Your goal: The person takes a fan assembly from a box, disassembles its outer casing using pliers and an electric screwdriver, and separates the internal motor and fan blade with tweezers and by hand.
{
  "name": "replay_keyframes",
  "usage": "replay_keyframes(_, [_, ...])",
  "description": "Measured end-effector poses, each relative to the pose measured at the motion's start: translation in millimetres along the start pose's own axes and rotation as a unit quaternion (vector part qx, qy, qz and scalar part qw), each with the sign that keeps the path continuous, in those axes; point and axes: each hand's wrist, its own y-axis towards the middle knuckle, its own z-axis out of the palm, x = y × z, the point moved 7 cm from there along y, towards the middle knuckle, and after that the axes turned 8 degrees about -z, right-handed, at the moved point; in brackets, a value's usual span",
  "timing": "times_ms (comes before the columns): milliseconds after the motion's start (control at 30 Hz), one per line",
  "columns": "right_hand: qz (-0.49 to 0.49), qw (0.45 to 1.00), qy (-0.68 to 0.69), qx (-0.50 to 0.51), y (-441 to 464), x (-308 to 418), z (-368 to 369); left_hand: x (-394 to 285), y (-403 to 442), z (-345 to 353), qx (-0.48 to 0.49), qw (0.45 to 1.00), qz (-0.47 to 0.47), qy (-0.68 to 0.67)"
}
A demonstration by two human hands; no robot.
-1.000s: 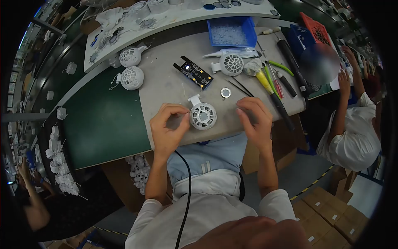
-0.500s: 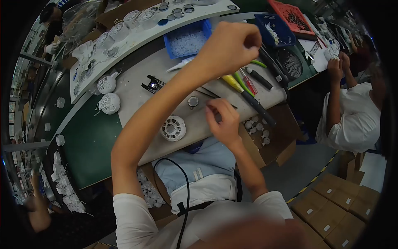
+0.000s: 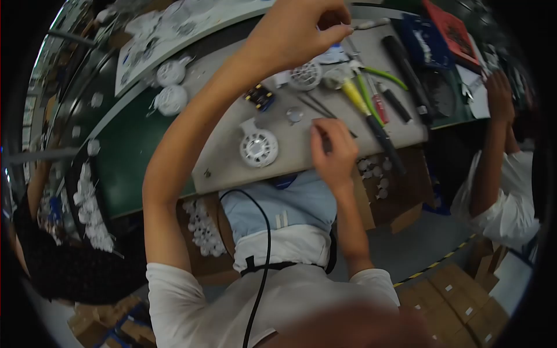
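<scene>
My left hand [image 3: 310,29] is raised over the back of the work mat [image 3: 220,168], thumb and fingers curled together in a pinch; anything between them is too small to make out. A slim whitish piece [image 3: 372,24] lies just past its fingertips. Lower down, my right hand [image 3: 336,148] hovers near the front of the mat with thumb and fingertips closed together. Left of it are a small round metallic disc [image 3: 294,115] and a white round slotted housing [image 3: 259,148]. A black circuit board [image 3: 259,97] and a second white slotted housing [image 3: 306,76] sit farther back.
Pliers with green handles [image 3: 365,95], a yellow-handled tool [image 3: 354,95], a red screwdriver [image 3: 379,109] and dark rods [image 3: 400,66] lie on the right. White lattice balls [image 3: 171,100] stand at the left. A co-worker's hands [image 3: 498,90] work at the far right.
The view has shifted. My left hand has moved up and back, uncovering the second white housing. My right hand stays near the disc with its fingers curled.
</scene>
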Motion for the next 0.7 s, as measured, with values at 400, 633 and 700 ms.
replay_keyframes(400, [0.040,0.998,-0.012,0.053,0.6,2.1,6.8,23.7,-238.1,-38.0,-0.156,0.942,-0.290,-0.061])
replay_keyframes(633, [0.061,0.998,0.011,0.030,-4.5,-6.7,7.1,57.5,-269.1,-27.5,-0.227,0.835,-0.373,-0.335])
replay_keyframes(700, [0.073,0.997,0.026,0.027,-6.2,-9.2,7.1,60.2,-270.7,-30.7,-0.235,0.823,-0.366,-0.364])
